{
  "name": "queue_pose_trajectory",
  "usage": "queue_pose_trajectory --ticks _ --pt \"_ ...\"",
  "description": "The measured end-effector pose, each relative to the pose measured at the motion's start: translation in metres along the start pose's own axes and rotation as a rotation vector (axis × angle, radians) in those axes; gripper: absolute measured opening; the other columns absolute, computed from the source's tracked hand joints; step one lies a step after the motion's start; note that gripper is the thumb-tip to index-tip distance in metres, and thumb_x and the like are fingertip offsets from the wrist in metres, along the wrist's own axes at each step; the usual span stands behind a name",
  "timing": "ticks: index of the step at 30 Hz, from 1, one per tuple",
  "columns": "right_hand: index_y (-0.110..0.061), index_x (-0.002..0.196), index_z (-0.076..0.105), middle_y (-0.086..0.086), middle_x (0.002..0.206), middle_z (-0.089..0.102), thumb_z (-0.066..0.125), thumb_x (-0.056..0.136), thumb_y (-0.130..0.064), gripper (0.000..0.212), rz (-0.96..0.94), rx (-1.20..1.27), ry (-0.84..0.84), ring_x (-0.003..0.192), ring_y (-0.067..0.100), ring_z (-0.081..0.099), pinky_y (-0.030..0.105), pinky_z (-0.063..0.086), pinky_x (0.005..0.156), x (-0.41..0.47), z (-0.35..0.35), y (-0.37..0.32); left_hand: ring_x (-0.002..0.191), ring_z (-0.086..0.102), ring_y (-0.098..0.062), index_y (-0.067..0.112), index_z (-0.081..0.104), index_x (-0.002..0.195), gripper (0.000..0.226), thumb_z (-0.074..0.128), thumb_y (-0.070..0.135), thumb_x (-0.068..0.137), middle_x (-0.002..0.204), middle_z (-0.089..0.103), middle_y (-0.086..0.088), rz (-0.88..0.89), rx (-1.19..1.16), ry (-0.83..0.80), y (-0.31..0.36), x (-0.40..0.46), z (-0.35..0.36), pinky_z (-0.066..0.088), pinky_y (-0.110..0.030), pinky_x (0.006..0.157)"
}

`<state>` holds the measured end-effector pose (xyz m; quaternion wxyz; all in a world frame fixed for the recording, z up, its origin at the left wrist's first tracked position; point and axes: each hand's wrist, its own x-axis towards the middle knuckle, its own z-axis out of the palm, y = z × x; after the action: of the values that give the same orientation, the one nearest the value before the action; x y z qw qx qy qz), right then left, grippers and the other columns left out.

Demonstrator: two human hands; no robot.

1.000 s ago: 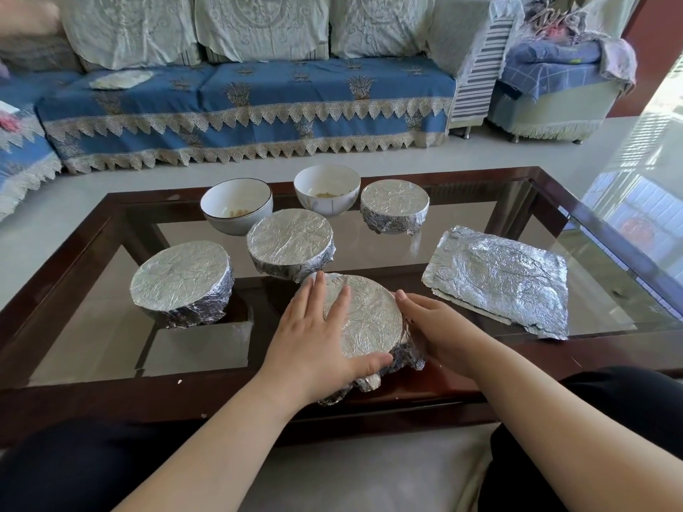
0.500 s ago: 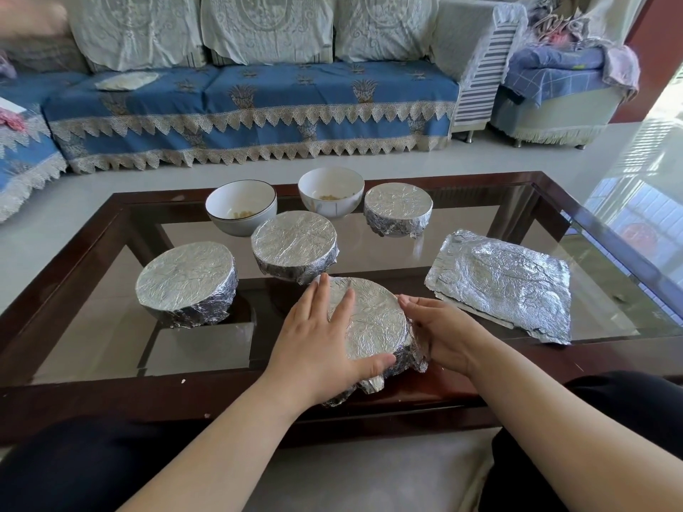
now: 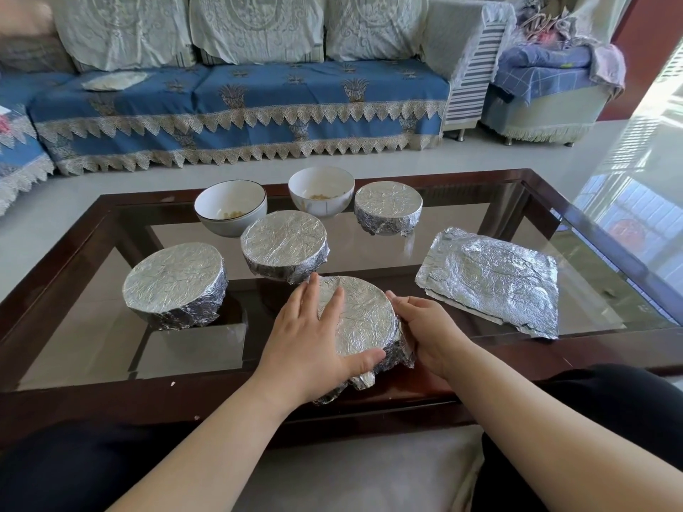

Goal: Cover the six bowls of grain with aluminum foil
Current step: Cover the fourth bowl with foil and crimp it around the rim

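Barely any movement: left hand (image 3: 308, 336) stays flat on nearest foil-covered bowl (image 3: 360, 315), right hand (image 3: 428, 330) keeps pressing foil against its side; two open bowls (image 3: 231, 206) remain.

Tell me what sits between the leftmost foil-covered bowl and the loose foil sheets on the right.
In the head view, the foil-covered bowl under both hands lies between the leftmost covered bowl and the foil sheets.
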<state>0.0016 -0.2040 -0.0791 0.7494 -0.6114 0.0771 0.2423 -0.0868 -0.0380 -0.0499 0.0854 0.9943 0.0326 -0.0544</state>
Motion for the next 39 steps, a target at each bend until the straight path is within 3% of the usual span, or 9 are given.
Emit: queue_pose_trajectory --ticks 3,8,15,18,21,30,35,39 --pt "0.006 0.100 0.064 0.021 0.088 0.067 0.062 0.095 -0.024 0.030 -0.011 -0.036 0.013 0.080 0.031 0.063 0.043 0.052 0.077 0.000 0.003 0.000 0.150 -0.020 -0.024 0.030 -0.007 0.157 0.119 0.017 0.096 0.061 0.162 -0.026 -0.006 0.001 0.000 0.001 -0.001 0.000 0.000 -0.003 -0.042 0.122" --pt "-0.008 0.078 0.059 0.008 0.067 0.063 0.058 0.097 -0.019 0.022 -0.013 -0.027 -0.015 0.053 0.017 0.058 0.028 0.050 0.052 0.000 0.003 0.000 0.150 -0.018 -0.023 0.031 -0.005 0.158 0.126 0.007 0.098 0.052 0.163 -0.023 -0.006 0.000 -0.004 0.026 -0.001 0.001 0.002 -0.002 -0.042 0.121" --pt "-0.007 0.088 0.061 0.008 0.072 0.064 0.056 0.097 -0.004 0.010 -0.013 0.041 -0.044 0.057 0.019 0.059 0.030 0.052 0.052 0.002 0.005 -0.001 0.150 -0.018 -0.023 0.031 -0.004 0.158 0.124 0.009 0.097 0.054 0.163 -0.023 -0.006 -0.002 -0.003 0.031 0.000 0.001 0.002 -0.002 -0.042 0.122" --pt "-0.010 0.081 0.055 0.003 0.065 0.055 0.054 0.092 0.009 0.021 -0.042 0.033 -0.029 0.050 0.014 0.052 0.025 0.048 0.047 0.004 0.006 0.000 0.150 -0.017 -0.024 0.031 -0.004 0.158 0.127 0.003 0.099 0.051 0.163 -0.022 -0.006 0.004 -0.007 0.042 -0.001 0.001 0.003 0.000 -0.043 0.122" --pt "-0.015 0.075 0.051 0.002 0.065 0.050 0.054 0.088 0.013 0.032 -0.121 -0.067 -0.009 0.052 0.015 0.046 0.027 0.043 0.050 0.007 0.005 0.002 0.150 -0.017 -0.025 0.031 -0.004 0.157 0.129 -0.001 0.100 0.049 0.163 -0.022 -0.006 0.005 -0.001 0.035 -0.002 0.001 0.003 0.001 -0.043 0.122" --pt "-0.017 0.071 0.059 0.005 0.067 0.060 0.062 0.078 0.011 0.029 -0.196 -0.275 0.075 0.062 0.021 0.052 0.036 0.045 0.062 0.006 0.002 0.001 0.150 -0.017 -0.024 0.031 -0.004 0.158 0.122 0.009 0.097 0.056 0.163 -0.022 -0.006 -0.001 0.000 0.020 0.000 0.000 0.001 0.000 -0.042 0.122" --pt "-0.020 0.069 0.064 -0.003 0.065 0.064 0.054 0.076 0.010 0.032 -0.298 -0.567 0.205 0.059 0.013 0.055 0.028 0.046 0.062 -0.002 0.003 -0.007 0.150 -0.017 -0.025 0.031 -0.006 0.157 0.121 0.010 0.097 0.057 0.163 -0.023 -0.006 -0.012 -0.003 0.018 0.001 0.000 0.001 -0.001 -0.043 0.122" --pt "-0.027 0.077 0.071 -0.001 0.061 0.066 0.047 0.085 -0.004 0.034 -0.286 -0.692 0.215 0.048 0.012 0.050 0.026 0.041 0.055 -0.009 0.002 -0.015 0.151 -0.016 -0.027 0.030 -0.007 0.157 0.118 0.013 0.095 0.060 0.163 -0.023 -0.008 -0.035 0.000 0.022 0.004 -0.001 0.000 -0.002 -0.042 0.121"
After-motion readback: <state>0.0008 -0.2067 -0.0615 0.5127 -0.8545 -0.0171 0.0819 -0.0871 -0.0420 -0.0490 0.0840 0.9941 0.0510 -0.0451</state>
